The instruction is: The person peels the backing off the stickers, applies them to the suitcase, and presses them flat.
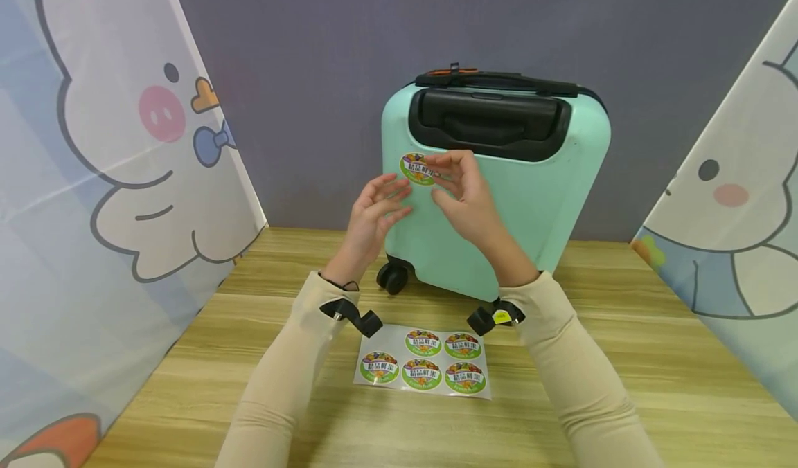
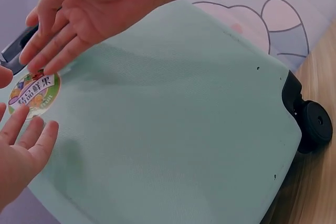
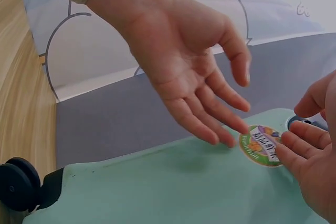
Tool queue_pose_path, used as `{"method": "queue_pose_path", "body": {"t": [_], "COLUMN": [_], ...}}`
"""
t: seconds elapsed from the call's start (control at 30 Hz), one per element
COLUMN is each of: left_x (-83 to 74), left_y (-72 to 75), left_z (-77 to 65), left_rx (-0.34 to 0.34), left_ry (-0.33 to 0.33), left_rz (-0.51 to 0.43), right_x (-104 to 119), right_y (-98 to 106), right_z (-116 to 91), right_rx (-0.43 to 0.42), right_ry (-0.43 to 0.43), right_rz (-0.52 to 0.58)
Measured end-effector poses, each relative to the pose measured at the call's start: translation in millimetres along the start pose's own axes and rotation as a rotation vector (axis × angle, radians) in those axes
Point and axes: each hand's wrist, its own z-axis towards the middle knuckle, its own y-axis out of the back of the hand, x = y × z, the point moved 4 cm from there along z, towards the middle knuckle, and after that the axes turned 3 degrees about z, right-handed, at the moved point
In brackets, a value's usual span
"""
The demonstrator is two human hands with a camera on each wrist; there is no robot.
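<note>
Touching a round sticker at the upper left of the suitcase, the right hand has straight fingers; the left hand, fingers loosely parted, is before the suitcase's left edge.

Free gap btw. suitcase & L printed panel, suitcase blocking fwd path
</note>
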Motion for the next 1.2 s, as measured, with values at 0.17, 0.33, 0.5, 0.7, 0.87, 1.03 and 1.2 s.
{"method": "queue_pose_path", "body": {"t": [0.17,0.33,0.5,0.7,0.87,1.03,1.2], "left_x": [5.5,7.8,2.6,-8.7,-16.3,-19.6,-16.8], "left_y": [-4.7,-6.4,-7.9,-11.2,-13.3,-11.2,-3.8], "left_z": [3.5,8.3,14.8,24.4,30.2,33.2,31.8], "left_rx": [0.023,0.021,0.025,0.025,0.008,-0.004,-0.025], "left_ry": [0.012,0.041,0.045,0.024,0.004,-0.017,0.001], "left_rz": [0.006,0.026,0.059,0.079,0.072,0.060,0.053], "right_x": [-9.4,-14.2,-14.2,-10.8,-7.7,-5.2,-6.3], "right_y": [-3.4,-5.3,-5.9,-6.1,-5.0,-3.0,-0.1], "right_z": [-3.3,-3.6,-0.9,2.6,7.1,8.1,3.3], "right_rx": [0.006,0.005,0.002,0.023,0.022,0.016,0.001], "right_ry": [-0.059,-0.066,-0.066,-0.063,-0.042,-0.038,-0.069], "right_rz": [-0.009,-0.054,-0.073,-0.110,-0.091,-0.059,-0.041]}}
